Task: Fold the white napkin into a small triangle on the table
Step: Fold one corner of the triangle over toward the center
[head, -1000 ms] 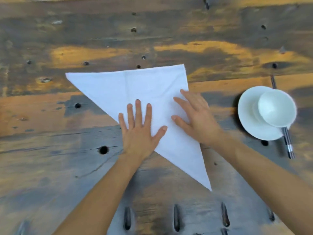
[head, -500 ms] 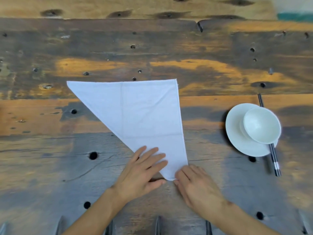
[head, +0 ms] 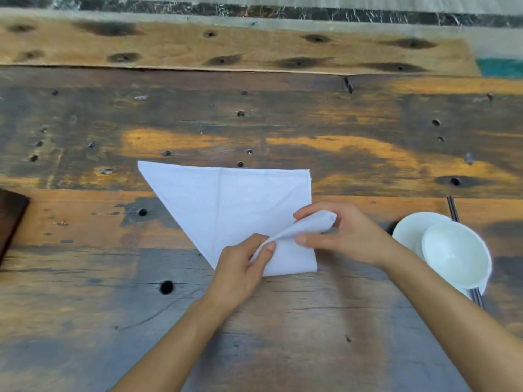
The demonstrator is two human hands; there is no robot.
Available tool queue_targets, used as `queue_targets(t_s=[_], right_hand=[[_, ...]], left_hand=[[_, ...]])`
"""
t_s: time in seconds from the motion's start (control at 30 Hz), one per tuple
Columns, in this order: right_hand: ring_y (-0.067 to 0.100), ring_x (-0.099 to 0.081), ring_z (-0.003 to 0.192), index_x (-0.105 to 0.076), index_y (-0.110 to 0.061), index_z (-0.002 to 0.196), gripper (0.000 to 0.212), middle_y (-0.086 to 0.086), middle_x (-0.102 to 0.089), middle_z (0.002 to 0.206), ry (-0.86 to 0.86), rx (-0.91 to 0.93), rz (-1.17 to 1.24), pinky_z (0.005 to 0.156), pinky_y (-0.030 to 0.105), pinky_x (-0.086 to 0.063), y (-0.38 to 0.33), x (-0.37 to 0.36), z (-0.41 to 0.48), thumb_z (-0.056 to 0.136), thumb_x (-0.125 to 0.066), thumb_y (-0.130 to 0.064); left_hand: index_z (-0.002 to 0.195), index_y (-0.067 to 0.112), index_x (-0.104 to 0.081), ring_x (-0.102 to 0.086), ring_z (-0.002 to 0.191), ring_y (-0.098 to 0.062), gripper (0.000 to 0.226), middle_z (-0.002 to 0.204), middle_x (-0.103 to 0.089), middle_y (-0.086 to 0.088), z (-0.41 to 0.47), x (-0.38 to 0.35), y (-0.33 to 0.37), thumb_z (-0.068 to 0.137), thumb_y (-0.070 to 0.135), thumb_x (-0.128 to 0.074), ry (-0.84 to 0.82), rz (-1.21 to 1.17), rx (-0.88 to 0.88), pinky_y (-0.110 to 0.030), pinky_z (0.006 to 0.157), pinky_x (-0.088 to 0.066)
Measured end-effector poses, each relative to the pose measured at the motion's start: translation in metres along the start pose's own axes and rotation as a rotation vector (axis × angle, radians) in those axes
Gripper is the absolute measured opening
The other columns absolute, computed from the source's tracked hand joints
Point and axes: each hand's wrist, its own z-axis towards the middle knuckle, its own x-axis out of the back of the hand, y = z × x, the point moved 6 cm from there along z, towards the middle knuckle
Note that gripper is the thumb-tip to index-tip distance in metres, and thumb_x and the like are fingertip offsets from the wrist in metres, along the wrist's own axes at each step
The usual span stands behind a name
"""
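The white napkin (head: pixel 226 205) lies as a folded triangle on the worn wooden table (head: pixel 283 321), its long edge along the far side. Its near point is lifted and turned back over the cloth toward the far right. My right hand (head: pixel 348 236) pinches that raised tip between thumb and fingers. My left hand (head: pixel 243 264) grips the near-left edge of the same flap where it bends, thumb on top. Part of the napkin's near end is hidden under both hands.
A white bowl (head: pixel 455 256) sits on a white saucer (head: pixel 410 230) to the right, close to my right forearm, with dark chopsticks (head: pixel 452 207) under them. A dark brown object (head: pixel 11 216) pokes in at the left edge. The table has holes and a far edge.
Both hands went from pressing flat on the napkin to its near point, then picked that point up and carried it back over the cloth toward the far right.
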Motion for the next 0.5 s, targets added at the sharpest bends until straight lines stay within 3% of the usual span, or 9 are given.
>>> queue_targets(t_s=[0.07,0.17,0.23,0.33,0.4,0.5], right_hand=[[0.013,-0.073,0.096,-0.077,-0.024,0.097,0.008,-0.005,-0.078,0.102,0.09,0.013,0.105,0.083,0.036,-0.059,0.011,-0.001,0.022,0.089,-0.077,-0.024],[0.019,-0.074,0.087,-0.076,-0.016,0.09,0.009,0.001,-0.079,0.095,0.279,0.02,0.176,0.078,0.048,-0.06,0.025,0.003,0.048,0.096,-0.069,-0.02],[0.014,-0.068,0.074,-0.073,-0.02,0.081,0.015,-0.006,-0.077,0.082,0.393,0.011,0.151,0.069,0.041,-0.055,0.033,0.008,0.061,0.095,-0.069,-0.023],[-0.001,-0.053,0.056,-0.062,-0.025,0.067,0.029,-0.022,-0.064,0.061,0.502,-0.028,0.032,0.058,0.029,-0.039,0.04,0.016,0.077,0.095,-0.069,-0.028],[0.002,-0.05,0.052,-0.057,-0.024,0.063,0.034,-0.021,-0.059,0.055,0.532,-0.069,-0.052,0.056,0.03,-0.035,0.043,0.019,0.086,0.095,-0.068,-0.031],[0.015,-0.06,0.064,-0.065,-0.015,0.072,0.031,-0.007,-0.068,0.068,0.525,-0.106,-0.158,0.061,0.036,-0.044,0.045,0.022,0.098,0.096,-0.065,-0.035]], left_hand=[[0.094,0.029,-0.066,-0.055,0.068,-0.006,0.029,0.074,-0.063,0.003,0.012,0.001,0.0,0.097,0.054,-0.053,-0.048,0.014,0.055,-0.029,0.066,-0.044],[0.099,0.036,-0.068,-0.068,0.084,-0.003,0.025,0.088,-0.074,0.013,0.025,0.009,-0.008,0.088,0.058,-0.065,-0.114,0.036,0.154,-0.024,0.076,-0.054],[0.102,0.037,-0.068,-0.067,0.089,0.002,0.022,0.094,-0.074,0.017,0.028,0.018,-0.015,0.088,0.054,-0.071,-0.136,0.108,0.159,-0.018,0.078,-0.052],[0.106,0.035,-0.068,-0.065,0.087,0.002,0.016,0.092,-0.074,0.017,0.031,0.034,-0.028,0.093,0.044,-0.07,-0.13,0.231,0.173,-0.022,0.076,-0.049],[0.106,0.036,-0.067,-0.066,0.082,0.0,0.014,0.087,-0.074,0.014,0.032,0.044,-0.036,0.094,0.042,-0.069,-0.101,0.268,0.205,-0.021,0.072,-0.049],[0.099,0.036,-0.067,-0.06,0.071,0.004,0.008,0.068,-0.066,0.016,0.033,0.052,-0.042,0.094,0.041,-0.069,-0.058,0.319,0.22,-0.01,0.059,-0.04]])
